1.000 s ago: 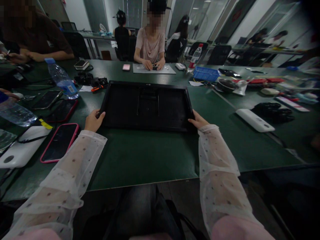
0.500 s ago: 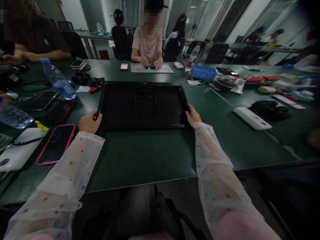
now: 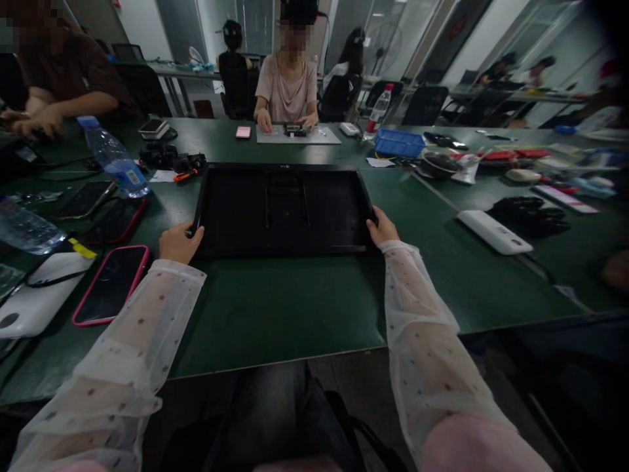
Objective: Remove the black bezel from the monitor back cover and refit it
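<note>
A large black rectangular monitor back shell (image 3: 285, 206) lies flat on the green table (image 3: 275, 308) in front of me, its ribbed inner side up. My left hand (image 3: 179, 241) grips its near left corner, fingers curled round the edge. My right hand (image 3: 381, 229) grips the near right corner in the same way. Both arms wear sheer white dotted sleeves.
Left of me lie a pink-cased phone (image 3: 112, 284), a white power bank (image 3: 34, 305), dark phones and water bottles (image 3: 114, 157). To the right are a white bar (image 3: 494, 231), black gloves (image 3: 531, 215) and a blue tray (image 3: 398, 142). People sit across and at the left.
Both hands shifted from the shell's near edge to its side edges near the corners. The shell sits slightly farther from me and squarer to the table edge.
</note>
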Demonstrator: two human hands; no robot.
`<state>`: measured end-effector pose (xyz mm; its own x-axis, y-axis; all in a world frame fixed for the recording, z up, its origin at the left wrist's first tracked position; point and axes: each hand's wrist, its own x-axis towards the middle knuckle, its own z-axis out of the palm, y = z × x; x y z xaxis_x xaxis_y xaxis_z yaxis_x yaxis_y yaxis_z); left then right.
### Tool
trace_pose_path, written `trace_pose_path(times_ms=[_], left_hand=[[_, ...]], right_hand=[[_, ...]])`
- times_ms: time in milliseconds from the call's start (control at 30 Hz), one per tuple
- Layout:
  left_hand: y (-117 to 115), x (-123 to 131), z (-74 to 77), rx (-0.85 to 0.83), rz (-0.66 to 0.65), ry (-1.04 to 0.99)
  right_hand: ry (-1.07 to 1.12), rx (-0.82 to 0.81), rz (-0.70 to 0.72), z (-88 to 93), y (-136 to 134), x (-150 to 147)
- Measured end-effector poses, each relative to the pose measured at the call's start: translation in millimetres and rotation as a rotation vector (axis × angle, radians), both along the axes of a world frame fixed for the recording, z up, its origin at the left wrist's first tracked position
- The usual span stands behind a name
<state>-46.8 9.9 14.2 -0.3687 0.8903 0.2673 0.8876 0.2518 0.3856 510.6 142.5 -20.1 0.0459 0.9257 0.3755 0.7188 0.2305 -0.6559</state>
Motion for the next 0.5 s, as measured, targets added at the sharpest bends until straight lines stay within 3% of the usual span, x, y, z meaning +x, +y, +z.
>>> trace_pose_path(times_ms=[200, 500], left_hand=[[-0.1, -3.3, 1.1, -0.063, -0.037, -0.01], [3.3, -0.6, -3.0, -0.043, -0.031, -0.093]], right_hand=[[0.01, -0.078, 0.045, 2.3, -1.3, 0.8], [0.028, -0.036, -0.021, 0.6, -1.0, -3.9]])
